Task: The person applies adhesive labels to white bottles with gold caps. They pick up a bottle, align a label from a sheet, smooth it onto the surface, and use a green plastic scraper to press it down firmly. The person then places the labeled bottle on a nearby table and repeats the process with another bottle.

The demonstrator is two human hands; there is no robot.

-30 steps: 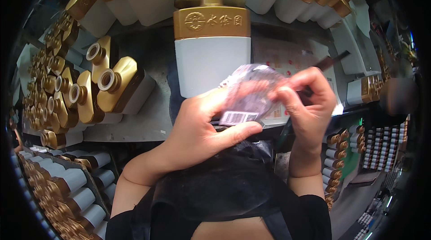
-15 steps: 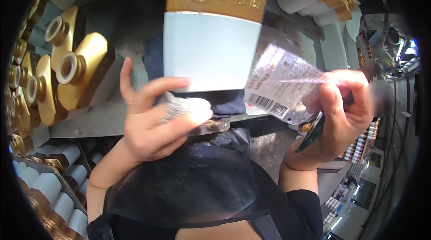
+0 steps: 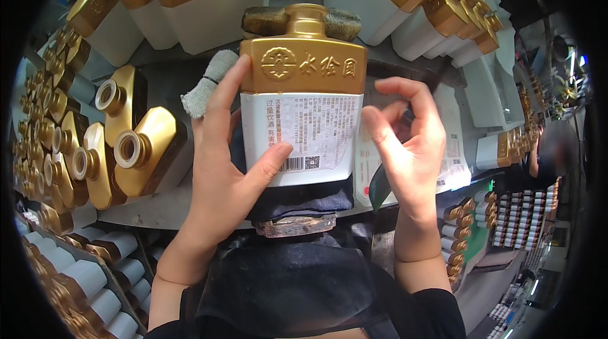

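A white bottle [image 3: 297,171] with a gold embossed shoulder and neck lies face up in front of me. A clear printed label [image 3: 313,127] lies over its white face. My left hand [image 3: 225,155] grips the bottle's left side, its thumb pressing on the label's lower left and the index finger along the gold shoulder. Grey fabric sleeves [image 3: 206,82] cover some of its fingers. Just off the bottle's right edge, my right hand [image 3: 408,142] has thumb and index finger apart. A dark green blade-like piece [image 3: 378,190] sticks out below its curled fingers; the grip itself is hidden.
Dark folded cloth [image 3: 304,199] pads the bottle's base, and brush-like supports [image 3: 263,22] flank its neck. Printed sheets [image 3: 453,165] lie to the right. Many gold-topped bottles [image 3: 139,149] crowd the left and the far side. Racked bottles [image 3: 95,275] stand at lower left.
The label has gone from my right hand onto the bottle's face. My left hand has moved from below the bottle to its left side, thumb on the label. The view has shifted.
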